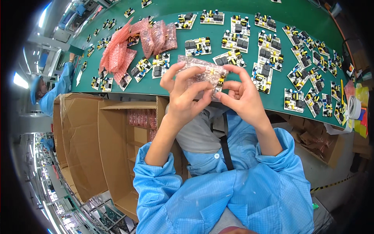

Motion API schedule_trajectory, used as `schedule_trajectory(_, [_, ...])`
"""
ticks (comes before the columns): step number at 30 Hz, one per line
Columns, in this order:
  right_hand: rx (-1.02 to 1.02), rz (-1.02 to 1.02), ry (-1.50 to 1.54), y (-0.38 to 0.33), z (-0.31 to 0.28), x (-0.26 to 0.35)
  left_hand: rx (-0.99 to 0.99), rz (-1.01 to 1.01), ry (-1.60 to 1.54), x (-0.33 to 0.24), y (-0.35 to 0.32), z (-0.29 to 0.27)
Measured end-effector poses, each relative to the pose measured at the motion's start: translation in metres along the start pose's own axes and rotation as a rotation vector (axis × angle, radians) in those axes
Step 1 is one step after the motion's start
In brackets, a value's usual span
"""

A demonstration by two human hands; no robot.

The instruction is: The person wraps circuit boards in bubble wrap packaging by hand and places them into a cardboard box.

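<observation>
Above the near edge of the green table, both my hands hold a clear pinkish bubble-wrap bag (pixel 196 64). A circuit board (pixel 220 81) with black and yellow parts is partly inside it, its right end showing at the bag's mouth. My left hand (pixel 185 91) grips the bag from the left, fingers bent over its front. Thumb and forefinger of my right hand (pixel 242 91) close round the board's right end. Behind my hands, many bare circuit boards (pixel 235 41) lie spread in loose groups.
Pink bubble-wrap bags (pixel 117 52) lie heaped at the table's left. An open cardboard box (pixel 113 144) stands below at left, with wrapped pieces (pixel 142 118) inside. Another cardboard box (pixel 333 154) is at lower right, near a white roll (pixel 353 107). A co-worker's blue sleeve (pixel 58 87) shows far left.
</observation>
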State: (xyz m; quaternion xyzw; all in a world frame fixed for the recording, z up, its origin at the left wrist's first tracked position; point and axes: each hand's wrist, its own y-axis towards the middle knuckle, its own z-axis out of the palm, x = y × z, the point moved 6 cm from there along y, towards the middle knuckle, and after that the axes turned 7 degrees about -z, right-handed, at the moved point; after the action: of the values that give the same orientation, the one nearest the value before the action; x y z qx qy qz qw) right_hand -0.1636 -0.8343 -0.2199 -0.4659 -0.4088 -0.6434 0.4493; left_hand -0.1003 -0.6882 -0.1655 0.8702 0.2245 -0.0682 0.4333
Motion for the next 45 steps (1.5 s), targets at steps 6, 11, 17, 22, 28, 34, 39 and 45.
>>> schedule_trajectory(6, [0.072, -0.007, 0.096, -0.001, 0.003, 0.001, 0.084, 0.001, -0.099, -0.010, 0.002, -0.004])
schedule_trajectory(11, [0.114, -0.040, 0.143, -0.006, 0.005, 0.007, -0.040, 0.014, -0.193, -0.002, 0.010, -0.026])
schedule_trajectory(17, [0.161, -0.039, 0.174, -0.006, 0.009, 0.003, 0.076, -0.733, -1.022, 0.034, -0.009, -0.006])
schedule_trajectory(22, [0.204, -0.003, 0.149, -0.005, 0.014, 0.007, 0.256, -0.791, -1.194, 0.025, -0.012, 0.004])
schedule_trajectory(28, [0.241, 0.043, 0.223, 0.004, 0.017, 0.008, 0.255, -0.387, -0.630, 0.026, -0.011, -0.011])
schedule_trajectory(34, [0.306, 0.001, 0.129, 0.017, 0.026, 0.002, 0.368, -0.411, -0.283, 0.031, -0.005, -0.015])
schedule_trajectory(39, [0.133, -0.044, 0.105, 0.019, 0.028, 0.004, 0.150, -0.398, -0.067, 0.068, 0.017, -0.037])
schedule_trajectory(45, [0.305, -0.515, -0.570, -0.003, 0.034, -0.021, -0.088, -1.030, -0.298, 0.216, 0.032, -0.055])
